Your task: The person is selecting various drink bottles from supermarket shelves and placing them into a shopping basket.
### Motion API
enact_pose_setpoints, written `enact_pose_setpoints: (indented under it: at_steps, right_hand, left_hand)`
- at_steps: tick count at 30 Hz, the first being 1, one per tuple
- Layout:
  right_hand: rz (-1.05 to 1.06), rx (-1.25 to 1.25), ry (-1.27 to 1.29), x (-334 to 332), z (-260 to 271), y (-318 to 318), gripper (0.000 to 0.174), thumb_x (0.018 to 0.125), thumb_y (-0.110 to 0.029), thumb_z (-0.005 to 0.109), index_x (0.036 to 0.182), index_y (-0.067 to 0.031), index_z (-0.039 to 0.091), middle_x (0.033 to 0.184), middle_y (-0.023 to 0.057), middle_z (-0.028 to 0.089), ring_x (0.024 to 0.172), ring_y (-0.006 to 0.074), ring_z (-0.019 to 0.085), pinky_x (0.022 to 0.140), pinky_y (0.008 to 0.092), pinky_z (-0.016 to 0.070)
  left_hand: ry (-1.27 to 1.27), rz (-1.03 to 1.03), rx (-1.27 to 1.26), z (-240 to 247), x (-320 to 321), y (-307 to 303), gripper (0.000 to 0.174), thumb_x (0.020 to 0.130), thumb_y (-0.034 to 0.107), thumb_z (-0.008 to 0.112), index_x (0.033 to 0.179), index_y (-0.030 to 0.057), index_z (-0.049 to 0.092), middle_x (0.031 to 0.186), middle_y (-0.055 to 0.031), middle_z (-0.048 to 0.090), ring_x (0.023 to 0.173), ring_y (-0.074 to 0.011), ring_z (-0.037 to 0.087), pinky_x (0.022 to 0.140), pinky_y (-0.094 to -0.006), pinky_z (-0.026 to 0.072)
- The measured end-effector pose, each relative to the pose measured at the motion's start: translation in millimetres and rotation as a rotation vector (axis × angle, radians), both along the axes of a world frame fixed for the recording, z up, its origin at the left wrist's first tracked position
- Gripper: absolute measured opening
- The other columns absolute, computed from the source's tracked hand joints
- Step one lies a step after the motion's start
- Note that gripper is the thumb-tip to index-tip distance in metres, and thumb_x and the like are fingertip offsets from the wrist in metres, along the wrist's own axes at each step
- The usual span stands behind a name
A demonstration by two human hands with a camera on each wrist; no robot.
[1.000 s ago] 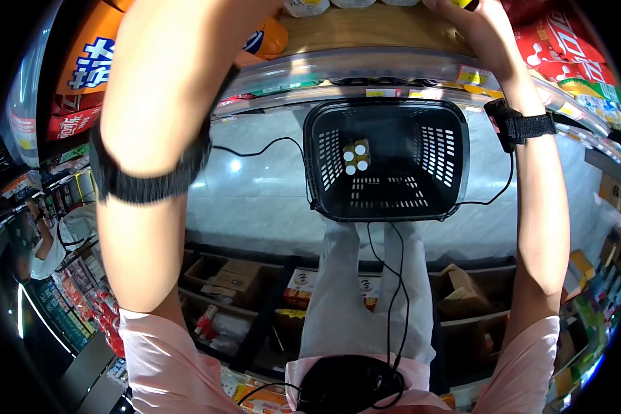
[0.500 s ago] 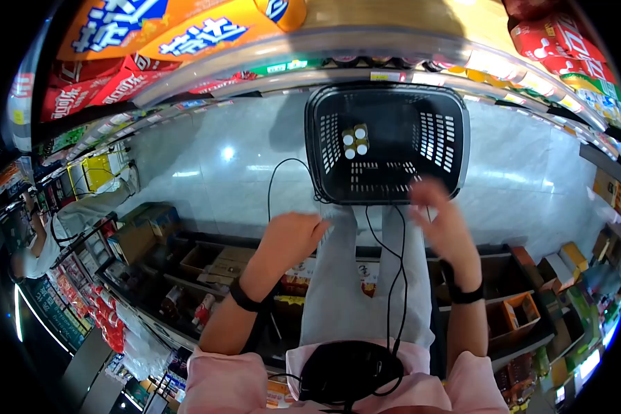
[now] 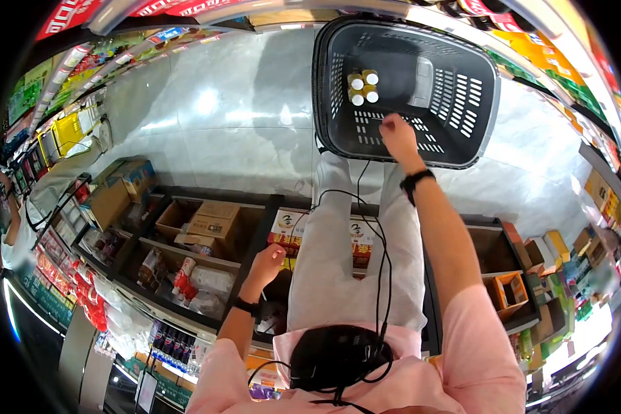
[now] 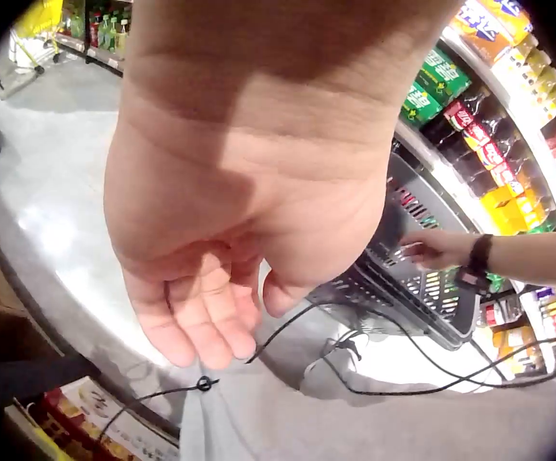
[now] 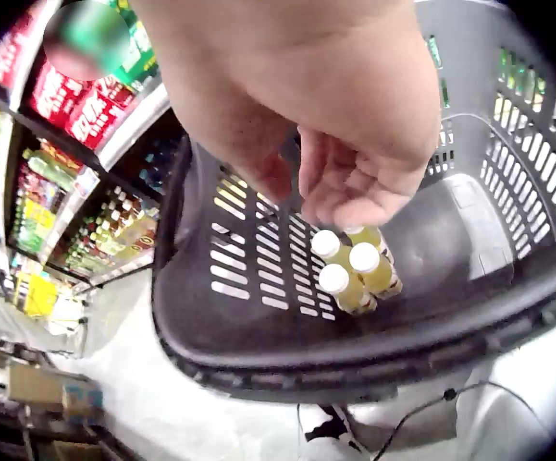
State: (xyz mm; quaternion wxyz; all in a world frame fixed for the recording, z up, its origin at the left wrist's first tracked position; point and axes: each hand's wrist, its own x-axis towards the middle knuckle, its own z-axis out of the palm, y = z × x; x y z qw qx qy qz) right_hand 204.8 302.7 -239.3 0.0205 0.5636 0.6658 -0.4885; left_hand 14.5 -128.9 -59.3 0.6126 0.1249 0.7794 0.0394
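A dark grey shopping basket (image 3: 455, 62) with slotted walls stands on the floor in front of the person's legs. Several small bottles (image 3: 363, 86) with white caps and yellow contents are grouped upright inside it, on the left in the head view. Over the basket's near side, the right hand (image 3: 400, 138) hangs with loosely curled fingers and nothing in them. In the right wrist view the same hand (image 5: 326, 125) appears above the bottles (image 5: 355, 274). Lower down, the left hand (image 3: 264, 265) is beside the left leg, empty, its relaxed fingers (image 4: 206, 322) pointing down.
Shelves of packaged drinks (image 4: 489, 144) curve along the far side of the tiled aisle. Behind the legs is a low shelf unit with cardboard boxes (image 3: 214, 221). Black cables (image 3: 379, 248) run down over the trousers. At the far left stands another person (image 3: 14, 228).
Both hands have come down from the shelf toward the body. The right hand then moved over the basket, while the left lowered beside the leg. The head view has shifted, with more floor showing.
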Motion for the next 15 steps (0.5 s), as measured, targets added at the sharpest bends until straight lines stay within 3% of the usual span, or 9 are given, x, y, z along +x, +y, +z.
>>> enact_pose_setpoints:
  at_steps: [2,3,4,7,9,12,15]
  right_hand:
    - [0.165,0.004,-0.091,-21.4,-55.2,20.9,0.030,0.086,-0.021,0.068,0.112,-0.0053,0.063,0.100,0.0215,0.072,0.101,0.0399,0.069,0.088,0.0484,0.0541]
    - [0.226,0.023,-0.151,-30.1,-71.3,29.3,0.040,0.086,-0.021,0.068,0.121,-0.0052,0.058,0.110,0.0248,0.069,0.105,0.0419,0.067,0.092,0.0488,0.0535]
    - [0.287,0.051,-0.206,-40.9,-82.6,43.7,0.049,0.085,-0.021,0.069,0.130,-0.0052,0.054,0.120,0.0281,0.065,0.110,0.0439,0.064,0.096,0.0492,0.0529]
    - [0.266,0.049,-0.311,-61.9,-116.1,65.0,0.075,0.086,-0.018,0.066,0.151,-0.0071,0.031,0.136,0.0340,0.052,0.118,0.0514,0.058,0.103,0.0519,0.0499]
    - [0.314,0.032,-0.302,-66.5,-146.2,73.4,0.083,0.087,-0.016,0.064,0.158,-0.0112,0.023,0.136,0.0334,0.051,0.122,0.0524,0.056,0.107,0.0513,0.0479]
    - [0.379,-0.160,-0.366,-76.5,-180.8,80.3,0.082,0.089,-0.016,0.061,0.161,-0.0197,0.022,0.141,0.0340,0.051,0.133,0.0468,0.051,0.111,0.0478,0.0448]
    - [0.439,-0.207,-0.399,-84.9,-190.6,75.4,0.080,0.090,-0.018,0.063,0.159,-0.0193,0.023,0.144,0.0340,0.050,0.134,0.0446,0.052,0.112,0.0462,0.0442]
  left_hand:
    - [-0.021,0.129,0.053,6.5,5.5,22.3,0.023,0.100,0.024,0.061,0.104,0.0020,0.065,0.088,-0.0178,0.071,0.082,-0.0320,0.071,0.072,-0.0375,0.0533]
    - [-0.003,0.107,0.114,15.4,5.6,39.8,0.027,0.103,0.028,0.059,0.102,0.0014,0.065,0.083,-0.0158,0.070,0.077,-0.0249,0.069,0.069,-0.0330,0.0519]
    - [-0.001,0.111,0.098,21.1,5.4,51.5,0.027,0.103,0.028,0.059,0.102,0.0014,0.065,0.083,-0.0158,0.070,0.077,-0.0249,0.069,0.069,-0.0330,0.0519]
    - [-0.078,0.275,0.153,28.5,3.2,78.9,0.037,0.108,0.034,0.051,0.100,0.0004,0.064,0.080,-0.0123,0.066,0.075,-0.0175,0.067,0.068,-0.0293,0.0504]
    - [-0.074,0.248,0.150,27.9,6.4,94.0,0.036,0.108,0.034,0.049,0.101,0.0014,0.063,0.082,-0.0139,0.066,0.074,-0.0229,0.067,0.070,-0.0312,0.0511]
    - [-0.125,0.161,0.109,15.2,16.8,93.4,0.034,0.107,0.033,0.050,0.103,0.0016,0.063,0.083,-0.0158,0.067,0.076,-0.0294,0.068,0.071,-0.0341,0.0521]
    - [-0.177,0.087,0.075,0.3,26.6,97.0,0.031,0.106,0.031,0.052,0.103,0.0018,0.062,0.086,-0.0179,0.068,0.080,-0.0345,0.069,0.071,-0.0372,0.0532]
